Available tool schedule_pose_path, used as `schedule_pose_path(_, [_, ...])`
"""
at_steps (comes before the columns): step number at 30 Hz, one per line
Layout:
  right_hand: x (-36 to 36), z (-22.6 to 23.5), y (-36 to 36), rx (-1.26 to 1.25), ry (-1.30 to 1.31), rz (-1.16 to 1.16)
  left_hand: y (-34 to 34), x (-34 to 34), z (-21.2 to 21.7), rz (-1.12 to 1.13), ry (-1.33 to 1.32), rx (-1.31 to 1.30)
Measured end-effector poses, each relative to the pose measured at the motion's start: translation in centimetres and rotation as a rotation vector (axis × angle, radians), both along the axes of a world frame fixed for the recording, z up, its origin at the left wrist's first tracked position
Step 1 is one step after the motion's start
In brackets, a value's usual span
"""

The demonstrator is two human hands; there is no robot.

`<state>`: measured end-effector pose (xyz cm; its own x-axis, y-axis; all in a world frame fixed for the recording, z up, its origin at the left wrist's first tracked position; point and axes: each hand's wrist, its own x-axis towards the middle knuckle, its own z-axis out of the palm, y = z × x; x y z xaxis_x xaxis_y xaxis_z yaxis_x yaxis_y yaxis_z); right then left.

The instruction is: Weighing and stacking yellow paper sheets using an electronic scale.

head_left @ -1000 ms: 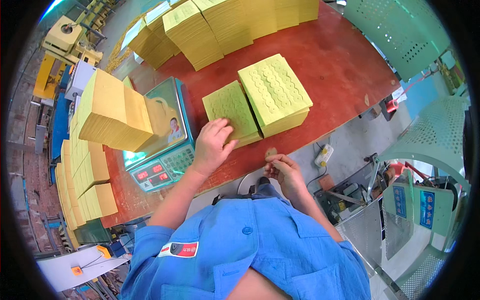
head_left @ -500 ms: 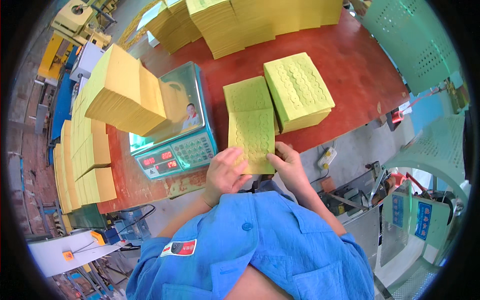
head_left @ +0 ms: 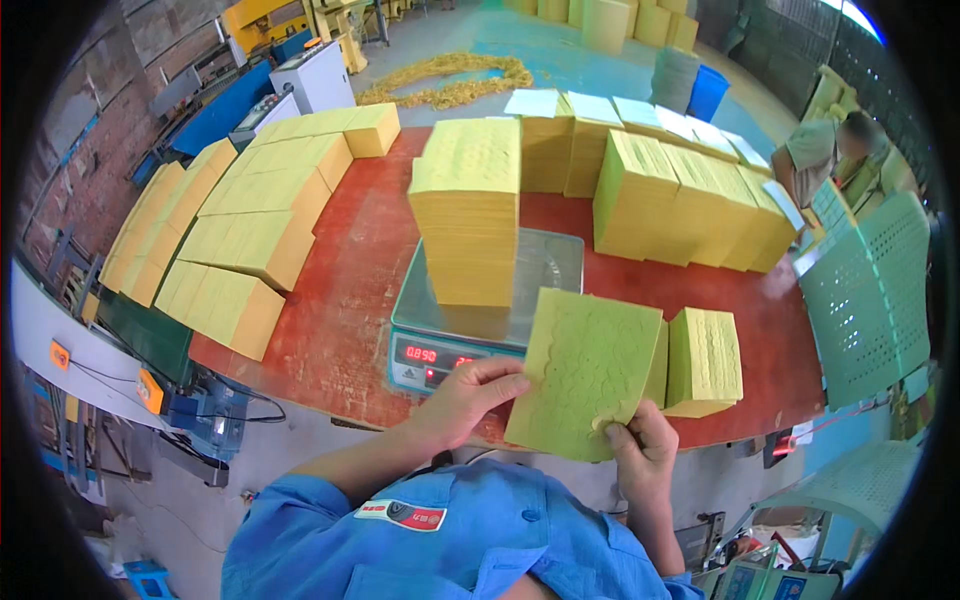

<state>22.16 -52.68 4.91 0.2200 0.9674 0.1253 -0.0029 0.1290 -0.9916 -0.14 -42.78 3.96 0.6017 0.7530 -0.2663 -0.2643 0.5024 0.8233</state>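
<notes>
A yellow paper sheet (head_left: 585, 375), marked with rows of scalloped ring shapes, is held up tilted in front of me above the table's near edge. My right hand (head_left: 645, 450) pinches its lower right corner, thumb on the face towards me. At the left edge of the sheet, my left hand (head_left: 470, 400) has its fingers closed on the paper. Just behind it to the right stands a low stack of the same yellow paper (head_left: 706, 360); a second low stack is mostly hidden by the sheet. A tall yellow paper stack (head_left: 465, 220) rests on the digital scale (head_left: 560, 262).
The red table (head_left: 345, 290) carries rows of yellow paper blocks (head_left: 250, 225) at left and more stacks (head_left: 680, 200) at the back right. A perforated green guard (head_left: 880, 300) stands at the right edge. Another person (head_left: 815, 155) is at the far right.
The sheet has come up off the low paper stack and is now tilted upright between my hands. My view has swung up, showing more of the far table and floor.
</notes>
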Motion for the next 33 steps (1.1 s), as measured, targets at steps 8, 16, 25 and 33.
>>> schedule_pose_path(8, [-5.8,11.9,16.6,0.103,-0.212,-0.005,14.7,-6.3,12.1,0.283,0.228,0.734])
schedule_pose_path(16, [-6.6,10.3,27.0,0.053,-0.164,-0.049,26.3,-8.0,11.0,0.073,0.504,0.573])
schedule_pose_path(25, [-6.9,8.5,28.2,0.115,-0.316,-0.132,25.5,-8.1,10.8,0.113,0.513,0.566])
schedule_pose_path(33, [-7.0,7.6,28.6,0.150,-0.389,-0.171,24.6,-7.9,10.1,0.181,0.536,0.579])
